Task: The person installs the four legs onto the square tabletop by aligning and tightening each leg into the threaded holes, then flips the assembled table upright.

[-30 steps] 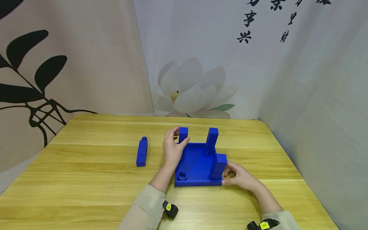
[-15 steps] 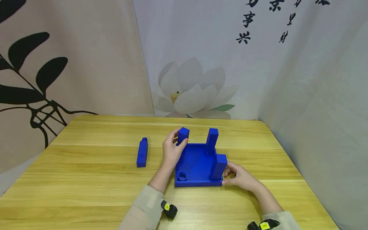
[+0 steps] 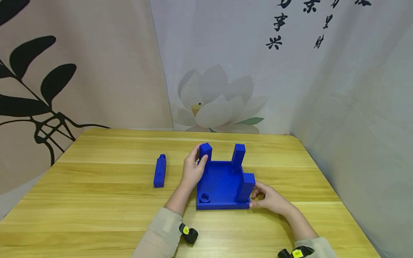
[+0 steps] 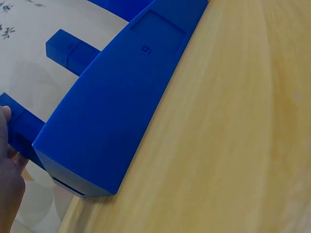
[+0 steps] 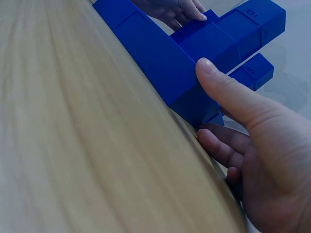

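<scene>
A shallow blue square base with a raised rim lies on the table. My left hand pinches a square blue post at the far-left corner, thumb on its near face and fingers behind. The post stands upright there; its lower end is partly hidden. At the near-right corner my right hand holds the base's edge, thumb on the near side and fingers curled along the right side. Blue posts rise from the near-right corner and the far-right corner. A round socket shows at the near-left corner.
A loose blue post with a round peg at its far end lies on the wooden table, left of the base. Fabric backdrops hang behind the table and along its right side.
The post in my left hand has turned about its upright axis, so a corner of its top now faces nearer. My left thumb has shifted slightly left. The right hand holds still.
</scene>
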Demonstrator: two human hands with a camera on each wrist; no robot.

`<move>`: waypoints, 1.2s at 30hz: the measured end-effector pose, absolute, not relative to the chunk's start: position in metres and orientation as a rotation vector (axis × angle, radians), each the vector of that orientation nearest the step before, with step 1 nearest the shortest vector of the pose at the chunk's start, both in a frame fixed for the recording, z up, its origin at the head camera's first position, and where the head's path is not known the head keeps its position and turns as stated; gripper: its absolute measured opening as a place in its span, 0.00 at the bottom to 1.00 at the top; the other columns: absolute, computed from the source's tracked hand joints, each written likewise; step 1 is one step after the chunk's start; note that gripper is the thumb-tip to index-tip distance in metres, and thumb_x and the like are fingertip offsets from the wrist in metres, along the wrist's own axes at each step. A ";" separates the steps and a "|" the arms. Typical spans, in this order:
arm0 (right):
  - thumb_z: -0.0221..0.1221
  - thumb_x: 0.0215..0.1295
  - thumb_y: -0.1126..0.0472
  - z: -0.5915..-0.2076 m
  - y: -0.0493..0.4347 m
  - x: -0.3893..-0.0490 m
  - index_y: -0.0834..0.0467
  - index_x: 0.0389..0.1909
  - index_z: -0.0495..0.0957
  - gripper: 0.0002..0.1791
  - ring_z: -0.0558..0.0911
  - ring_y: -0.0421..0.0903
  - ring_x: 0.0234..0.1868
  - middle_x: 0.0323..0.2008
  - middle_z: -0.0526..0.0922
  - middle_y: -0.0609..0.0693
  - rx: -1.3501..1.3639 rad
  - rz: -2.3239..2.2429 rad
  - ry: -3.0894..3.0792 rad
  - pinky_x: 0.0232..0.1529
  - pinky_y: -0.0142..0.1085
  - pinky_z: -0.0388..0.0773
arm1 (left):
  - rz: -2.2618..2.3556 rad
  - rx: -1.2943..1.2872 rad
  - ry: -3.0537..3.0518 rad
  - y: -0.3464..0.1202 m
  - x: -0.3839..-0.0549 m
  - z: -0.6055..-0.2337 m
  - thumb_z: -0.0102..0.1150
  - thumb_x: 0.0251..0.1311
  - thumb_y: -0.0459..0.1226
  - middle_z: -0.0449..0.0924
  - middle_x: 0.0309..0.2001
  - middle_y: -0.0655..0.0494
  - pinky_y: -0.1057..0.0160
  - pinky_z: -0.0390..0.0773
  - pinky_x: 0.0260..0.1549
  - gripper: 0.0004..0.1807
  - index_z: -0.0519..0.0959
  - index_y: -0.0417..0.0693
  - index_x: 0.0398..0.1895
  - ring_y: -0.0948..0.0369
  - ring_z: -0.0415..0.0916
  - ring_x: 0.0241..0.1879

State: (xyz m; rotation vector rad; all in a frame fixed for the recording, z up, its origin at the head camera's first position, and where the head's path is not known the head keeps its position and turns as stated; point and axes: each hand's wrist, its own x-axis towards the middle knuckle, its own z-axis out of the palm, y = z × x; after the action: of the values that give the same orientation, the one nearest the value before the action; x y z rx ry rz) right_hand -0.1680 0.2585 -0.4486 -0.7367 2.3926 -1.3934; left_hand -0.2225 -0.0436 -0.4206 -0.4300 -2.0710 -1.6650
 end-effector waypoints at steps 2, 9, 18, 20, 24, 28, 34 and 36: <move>0.70 0.55 0.60 -0.449 0.259 -0.168 0.56 0.57 0.69 0.29 0.75 0.47 0.36 0.34 0.75 0.56 -0.737 -1.396 2.387 0.35 0.32 0.72 | -1.684 -0.438 -2.080 -0.044 -0.222 -0.421 0.53 0.66 0.27 0.71 0.59 0.37 0.52 0.69 0.57 0.24 0.66 0.32 0.64 0.47 0.70 0.59; 0.70 0.55 0.60 -0.449 0.260 -0.168 0.57 0.57 0.69 0.29 0.75 0.47 0.36 0.34 0.74 0.57 -0.737 -1.408 2.373 0.35 0.33 0.73 | -1.707 -0.419 -2.120 -0.044 -0.217 -0.415 0.51 0.68 0.29 0.67 0.63 0.37 0.51 0.67 0.59 0.25 0.63 0.35 0.67 0.47 0.67 0.62; 0.70 0.54 0.59 -0.450 0.259 -0.168 0.56 0.55 0.70 0.28 0.75 0.46 0.36 0.34 0.75 0.55 -0.731 -1.411 2.386 0.34 0.32 0.72 | -1.639 -0.361 -2.025 -0.046 -0.222 -0.420 0.65 0.59 0.34 0.75 0.53 0.43 0.53 0.71 0.57 0.30 0.68 0.37 0.64 0.51 0.72 0.54; 0.70 0.54 0.59 -0.451 0.259 -0.168 0.56 0.55 0.70 0.28 0.75 0.46 0.36 0.34 0.75 0.55 -0.737 -1.409 2.393 0.34 0.32 0.71 | -1.607 -0.343 -1.999 -0.045 -0.222 -0.419 0.68 0.56 0.34 0.77 0.50 0.44 0.54 0.72 0.55 0.29 0.71 0.37 0.61 0.52 0.73 0.52; 0.70 0.55 0.59 -0.451 0.259 -0.168 0.55 0.57 0.70 0.29 0.75 0.46 0.36 0.34 0.76 0.54 -0.745 -1.392 2.406 0.35 0.32 0.71 | -1.557 -0.306 -1.962 -0.043 -0.224 -0.419 0.71 0.52 0.34 0.77 0.44 0.46 0.54 0.74 0.50 0.28 0.73 0.36 0.56 0.53 0.74 0.47; 0.70 0.55 0.59 -0.449 0.259 -0.168 0.55 0.57 0.70 0.29 0.75 0.46 0.36 0.34 0.76 0.54 -0.739 -1.389 2.408 0.35 0.32 0.71 | -1.542 -0.285 -1.951 -0.042 -0.224 -0.418 0.72 0.50 0.34 0.77 0.42 0.47 0.55 0.75 0.48 0.27 0.75 0.37 0.53 0.54 0.74 0.44; 0.70 0.54 0.58 -0.449 0.259 -0.167 0.55 0.53 0.71 0.26 0.75 0.46 0.36 0.34 0.76 0.54 -0.756 -1.389 2.413 0.36 0.32 0.70 | -1.562 -0.273 -1.939 -0.040 -0.222 -0.416 0.70 0.53 0.33 0.77 0.40 0.48 0.56 0.77 0.46 0.22 0.76 0.38 0.51 0.55 0.75 0.43; 0.70 0.55 0.58 -0.449 0.259 -0.167 0.55 0.52 0.71 0.25 0.75 0.46 0.36 0.34 0.76 0.53 -0.767 -1.387 2.413 0.36 0.32 0.70 | -1.563 -0.273 -1.941 -0.040 -0.222 -0.416 0.69 0.54 0.33 0.77 0.40 0.48 0.56 0.77 0.46 0.21 0.76 0.37 0.51 0.55 0.75 0.43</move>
State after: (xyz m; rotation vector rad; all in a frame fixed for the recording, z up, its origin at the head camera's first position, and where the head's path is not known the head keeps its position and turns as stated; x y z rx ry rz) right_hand -0.1670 0.2593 -0.4488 -0.7672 2.4134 -1.3871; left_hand -0.2220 -0.0399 -0.4160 -0.2729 -1.9407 -1.5630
